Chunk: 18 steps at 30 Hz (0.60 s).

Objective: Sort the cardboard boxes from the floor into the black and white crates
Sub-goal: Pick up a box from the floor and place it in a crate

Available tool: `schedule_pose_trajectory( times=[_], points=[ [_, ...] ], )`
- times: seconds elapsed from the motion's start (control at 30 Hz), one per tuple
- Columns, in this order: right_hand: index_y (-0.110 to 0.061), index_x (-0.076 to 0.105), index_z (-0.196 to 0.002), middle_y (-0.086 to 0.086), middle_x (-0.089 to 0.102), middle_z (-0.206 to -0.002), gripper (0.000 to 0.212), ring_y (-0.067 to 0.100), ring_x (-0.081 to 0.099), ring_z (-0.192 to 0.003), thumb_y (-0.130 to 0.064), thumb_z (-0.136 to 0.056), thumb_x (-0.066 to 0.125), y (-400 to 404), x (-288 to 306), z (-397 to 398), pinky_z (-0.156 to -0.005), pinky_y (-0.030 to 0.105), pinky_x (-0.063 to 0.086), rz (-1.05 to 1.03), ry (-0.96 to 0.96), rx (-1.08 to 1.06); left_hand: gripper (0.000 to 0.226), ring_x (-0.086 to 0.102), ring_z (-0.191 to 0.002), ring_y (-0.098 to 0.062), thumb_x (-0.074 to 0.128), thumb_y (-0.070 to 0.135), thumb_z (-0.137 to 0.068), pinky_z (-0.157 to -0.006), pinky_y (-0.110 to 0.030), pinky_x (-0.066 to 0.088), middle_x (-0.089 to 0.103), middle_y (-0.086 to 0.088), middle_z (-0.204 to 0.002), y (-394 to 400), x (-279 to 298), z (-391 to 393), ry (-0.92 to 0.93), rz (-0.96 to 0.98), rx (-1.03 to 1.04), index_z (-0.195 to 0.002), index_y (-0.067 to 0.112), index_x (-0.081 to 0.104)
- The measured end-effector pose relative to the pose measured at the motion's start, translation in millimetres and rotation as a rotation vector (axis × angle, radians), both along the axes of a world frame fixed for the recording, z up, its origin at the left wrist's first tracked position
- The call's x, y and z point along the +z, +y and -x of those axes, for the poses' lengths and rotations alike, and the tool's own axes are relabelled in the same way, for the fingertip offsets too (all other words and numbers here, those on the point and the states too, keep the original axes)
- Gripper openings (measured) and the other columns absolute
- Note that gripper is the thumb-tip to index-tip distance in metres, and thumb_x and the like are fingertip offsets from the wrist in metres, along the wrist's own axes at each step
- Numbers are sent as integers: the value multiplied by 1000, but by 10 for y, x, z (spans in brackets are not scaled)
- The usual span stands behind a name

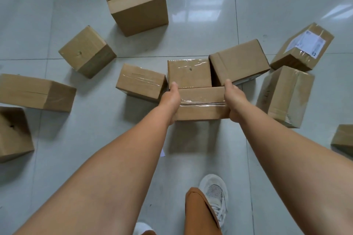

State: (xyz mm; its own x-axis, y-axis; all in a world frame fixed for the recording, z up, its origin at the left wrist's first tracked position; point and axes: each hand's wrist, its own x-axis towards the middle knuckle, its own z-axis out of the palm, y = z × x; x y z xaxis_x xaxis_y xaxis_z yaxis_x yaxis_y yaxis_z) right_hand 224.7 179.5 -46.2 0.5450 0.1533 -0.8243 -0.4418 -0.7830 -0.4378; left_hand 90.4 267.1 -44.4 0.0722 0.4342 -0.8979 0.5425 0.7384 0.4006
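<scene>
1. Held box [202,104]: taped cardboard, at frame centre, gripped at both ends and apparently lifted, with a shadow on the floor [200,30] beneath it.
2. Left hand [171,99]: fingers curled round the box's left end, thumb on top.
3. Right hand [234,97]: fingers curled round the box's right end, thumb on top.
4. Small box [189,73]: at 12 o'clock of the held box, just beside it.
5. Tilted box [239,61]: at 1 o'clock, touching the small box's right side.
6. Flat box [140,82]: at 9 o'clock, near the left hand.
7. Tall box [137,3]: at 11 o'clock, well apart.
8. Labelled box [303,46]: at 2 o'clock, white label on top.
9. Upright box [285,96]: at 3 o'clock, near the right hand.
10. Further boxes lie along the left and right frame edges.
11. Shoe [215,194]: white, at 6 o'clock.
12. Crates: not in view.
</scene>
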Motion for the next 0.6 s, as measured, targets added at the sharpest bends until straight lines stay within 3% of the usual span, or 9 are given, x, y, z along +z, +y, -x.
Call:
schedule_pose_trajectory(
  times=[0.17, 0.3, 0.33, 0.43, 0.47, 0.53, 0.6],
  points=[
    [-15, 48, -128, 6, 52, -112, 53, 25, 50, -97, -54, -95, 32, -91, 542, 6, -88, 37, 44, -13, 18, -116, 61, 52, -113, -24, 28, 58, -95, -91, -33, 43, 53, -1, -130, 21, 540, 38, 11, -24, 30, -133, 16, 49],
    [-12, 45, -110, 2, 46, -85, 40, 15, 44, -73, -48, -99, 29, -115, 1274, 35, -65, 30, 38, -26, -12, -151, 76, 55, -118, -33, 32, 64, -82, -104, -47, 43, 55, -13, -134, 33, 1232, 99, -23, -62, 71, -132, 10, 52],
    [-14, 44, -109, 2, 47, -87, 39, 15, 45, -74, -48, -99, 29, -103, 1469, 48, -62, 29, 37, -38, -13, -160, 78, 55, -118, -35, 31, 65, -80, -104, -49, 43, 56, -15, -133, 50, 1414, 110, -25, -76, 76, -131, 9, 52],
    [-18, 49, -117, 6, 56, -113, 46, 19, 52, -93, -54, -96, 31, -36, 2073, 80, -68, 31, 41, -97, -9, -198, 83, 59, -112, -32, 25, 69, -76, -101, -46, 46, 62, -12, -123, 134, 1957, 139, -40, -118, 65, -127, 11, 56],
    [-18, 50, -120, 5, 56, -112, 48, 18, 51, -93, -55, -95, 31, -13, 2284, 79, -68, 30, 41, -105, -14, -197, 88, 59, -113, -33, 22, 71, -71, -102, -47, 45, 63, -12, -123, 164, 2156, 145, -47, -144, 64, -125, 12, 58],
    [-18, 52, -111, -1, 52, -93, 41, 13, 48, -78, -51, -96, 31, 21, 2728, 83, -58, 26, 37, -135, -35, -207, 92, 58, -115, -34, 18, 74, -63, -103, -48, 43, 64, -10, -122, 247, 2451, 181, -67, -200, 66, -121, 18, 62],
    [-19, 52, -98, -2, 51, -87, 37, 11, 46, -68, -49, -96, 30, 60, 3166, 99, -51, 26, 34, -178, -52, -196, 84, 59, -112, -29, 19, 73, -69, -101, -45, 45, 65, -6, -121, 294, 2841, 239, -93, -235, 85, -120, 20, 61]
  ],
)
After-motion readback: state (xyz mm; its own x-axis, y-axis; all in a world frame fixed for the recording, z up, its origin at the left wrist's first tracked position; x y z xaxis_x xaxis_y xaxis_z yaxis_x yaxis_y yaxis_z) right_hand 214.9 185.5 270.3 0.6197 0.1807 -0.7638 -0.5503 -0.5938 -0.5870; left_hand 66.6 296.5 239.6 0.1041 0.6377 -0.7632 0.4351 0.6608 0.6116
